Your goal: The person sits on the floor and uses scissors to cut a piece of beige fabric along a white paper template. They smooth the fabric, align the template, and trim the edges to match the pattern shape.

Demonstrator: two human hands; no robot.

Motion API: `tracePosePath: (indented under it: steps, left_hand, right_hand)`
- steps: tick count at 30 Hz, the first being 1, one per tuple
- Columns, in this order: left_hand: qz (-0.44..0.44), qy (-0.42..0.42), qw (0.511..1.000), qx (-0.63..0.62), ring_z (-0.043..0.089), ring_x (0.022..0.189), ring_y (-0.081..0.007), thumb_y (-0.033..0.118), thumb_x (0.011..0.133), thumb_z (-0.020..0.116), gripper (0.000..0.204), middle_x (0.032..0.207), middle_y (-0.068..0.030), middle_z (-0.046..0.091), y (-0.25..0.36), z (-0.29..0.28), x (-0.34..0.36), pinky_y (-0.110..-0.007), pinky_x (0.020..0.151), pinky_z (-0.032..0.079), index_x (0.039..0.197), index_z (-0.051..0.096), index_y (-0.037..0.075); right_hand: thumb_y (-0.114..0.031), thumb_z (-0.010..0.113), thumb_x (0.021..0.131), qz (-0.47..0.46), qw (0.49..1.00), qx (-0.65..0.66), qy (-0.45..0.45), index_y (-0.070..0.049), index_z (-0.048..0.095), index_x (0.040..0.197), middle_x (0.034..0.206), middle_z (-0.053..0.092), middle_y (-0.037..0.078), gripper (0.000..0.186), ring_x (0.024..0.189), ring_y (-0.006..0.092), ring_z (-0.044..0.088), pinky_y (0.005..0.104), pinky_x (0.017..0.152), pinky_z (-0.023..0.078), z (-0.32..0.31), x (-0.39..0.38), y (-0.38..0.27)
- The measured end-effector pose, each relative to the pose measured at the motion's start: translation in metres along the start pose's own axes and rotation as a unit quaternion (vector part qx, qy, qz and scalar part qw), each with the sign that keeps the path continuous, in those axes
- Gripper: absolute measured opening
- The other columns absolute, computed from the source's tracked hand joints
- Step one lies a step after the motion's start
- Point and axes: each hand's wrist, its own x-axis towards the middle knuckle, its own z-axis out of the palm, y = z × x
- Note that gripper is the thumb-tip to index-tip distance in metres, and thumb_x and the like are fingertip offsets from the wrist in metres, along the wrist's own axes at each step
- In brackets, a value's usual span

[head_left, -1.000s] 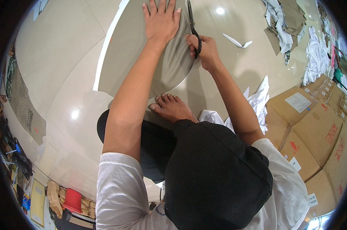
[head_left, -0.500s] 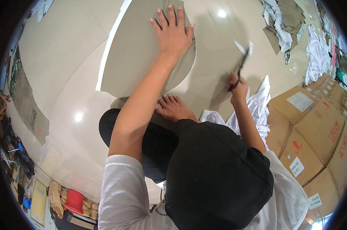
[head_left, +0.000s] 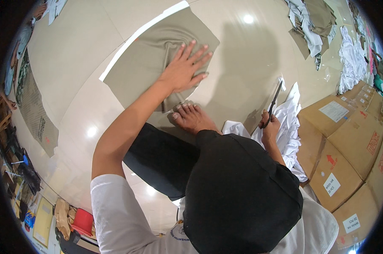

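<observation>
My left hand point(head_left: 184, 69) lies spread, palm down, on a khaki fabric piece point(head_left: 132, 70) with a white strip along its far left edge. Folds run through the cloth around my fingers. The piece rests on the shiny tiled floor, its near edge by my bare foot point(head_left: 193, 117). Off to the right, my right hand point(head_left: 270, 126) is closed round the handles of dark scissors point(head_left: 275, 100), apart from the khaki cloth. A small white scrap point(head_left: 281, 80) shows at the blade tips; whether the blades hold it I cannot tell.
Crumpled white fabric point(head_left: 288, 122) lies beside my right hand, against stacked cardboard boxes point(head_left: 344, 169). Khaki and white scraps point(head_left: 312, 29) and a white cloth heap point(head_left: 350, 63) lie at the far right. A patterned sheet point(head_left: 37, 110) lies at the left, a red object point(head_left: 82, 222) lower left.
My left hand has come nearer, and the khaki piece has shifted and turned beneath it, gaining folds. My right hand has drawn back with the scissors toward the crumpled white fabric.
</observation>
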Motion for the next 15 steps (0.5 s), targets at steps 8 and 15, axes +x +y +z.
tracePosePath:
  steps: [8, 15]
  left_hand:
    - [-0.526, 0.078, 0.843, -0.083, 0.001, 0.167, -0.0605, 0.060, 0.104, 0.063, 0.106, 0.185, -0.0275, 0.004, 0.001, -0.022, -0.076, -0.077, 0.130, 0.007, 0.177, 0.015, 0.000]
    - [-0.593, 0.100, 0.796, -0.063, -0.002, 0.169, -0.0561, 0.069, 0.107, 0.053, 0.106, 0.186, -0.0243, 0.002, -0.085, -0.026, -0.132, -0.076, 0.131, 0.003, 0.178, 0.010, 0.003]
  right_hand:
    - [-0.036, 0.083, 0.101, -0.060, 0.996, -0.049, -0.044, -0.001, 0.070, 0.088, 0.066, 0.061, 0.002, 0.039, 0.056, 0.0113, 0.057, 0.0281, 0.056, 0.044, 0.023, 0.001, -0.021]
    - [-0.035, 0.083, 0.102, -0.061, 0.995, -0.054, -0.057, -0.001, 0.070, 0.086, 0.067, 0.061, 0.002, 0.040, 0.056, 0.0113, 0.058, 0.0283, 0.056, 0.046, 0.028, 0.005, -0.029]
